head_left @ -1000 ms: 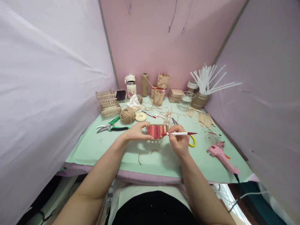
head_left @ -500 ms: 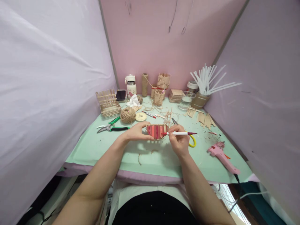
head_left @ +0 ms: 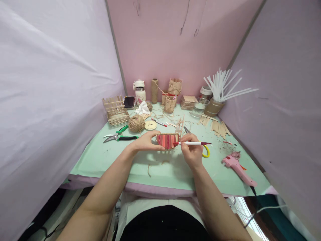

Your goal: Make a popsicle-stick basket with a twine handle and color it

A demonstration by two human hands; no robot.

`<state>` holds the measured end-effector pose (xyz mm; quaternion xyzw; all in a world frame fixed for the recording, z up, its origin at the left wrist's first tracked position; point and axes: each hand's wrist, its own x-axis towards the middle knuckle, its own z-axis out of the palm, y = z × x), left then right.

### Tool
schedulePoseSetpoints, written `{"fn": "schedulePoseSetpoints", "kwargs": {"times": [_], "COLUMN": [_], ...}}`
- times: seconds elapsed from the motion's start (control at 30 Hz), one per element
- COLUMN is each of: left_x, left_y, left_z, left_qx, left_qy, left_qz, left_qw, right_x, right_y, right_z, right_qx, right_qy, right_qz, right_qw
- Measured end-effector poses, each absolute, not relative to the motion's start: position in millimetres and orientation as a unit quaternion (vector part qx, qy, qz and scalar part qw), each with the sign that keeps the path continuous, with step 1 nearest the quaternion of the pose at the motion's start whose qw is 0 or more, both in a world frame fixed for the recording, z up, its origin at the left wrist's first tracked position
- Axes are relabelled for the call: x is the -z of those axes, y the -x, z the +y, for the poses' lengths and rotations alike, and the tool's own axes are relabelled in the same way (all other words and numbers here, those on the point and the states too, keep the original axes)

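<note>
Above the table, my left hand point(head_left: 148, 141) grips a small half-round craft piece point(head_left: 167, 141) by its left end, thumb below and fingers above. Its face is made of upright wooden sticks coloured in reds, pinks and brown, with a twine-like edge. A white marker point(head_left: 192, 143) with dark red ends lies pinched in my right hand point(head_left: 191, 149), its tip touching the right part of the striped face. Under and behind the right hand are scissors point(head_left: 206, 151) with a yellow handle, partly hidden.
Green-handled pruning shears point(head_left: 120, 137) and a twine ball point(head_left: 136, 124) lie on the left. A pink glue gun point(head_left: 238, 167) rests at right, its cord over the edge. Behind stand a cup of water point(head_left: 199, 108), loose wooden sticks point(head_left: 220, 129) and a jar of white sticks point(head_left: 215, 106).
Almost nothing differs. The marker in my right hand has shifted very slightly, its tip still on the striped face; my left hand holds the craft piece in the same place.
</note>
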<state>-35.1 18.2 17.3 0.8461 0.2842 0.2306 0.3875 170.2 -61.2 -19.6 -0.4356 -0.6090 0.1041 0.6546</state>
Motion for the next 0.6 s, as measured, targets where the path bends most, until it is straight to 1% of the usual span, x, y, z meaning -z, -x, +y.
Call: {"fn": "schedulePoseSetpoints", "kwargs": {"times": [0.17, 0.6], "left_x": [-18.0, -18.8], "left_y": [35.2, 35.1], "left_z": [18.1, 18.2], "left_qx": [-0.225, -0.217], "left_qy": [-0.849, -0.849], "left_qz": [0.286, 0.295], "left_qw": [0.383, 0.380], "right_x": [22.0, 22.2], "right_y": [-171.1, -171.4], "right_z": [-59.9, -60.0], "right_qx": [-0.099, -0.106], "right_qy": [0.446, 0.449], "right_qz": [-0.586, -0.593], "right_qw": [0.669, 0.661]}}
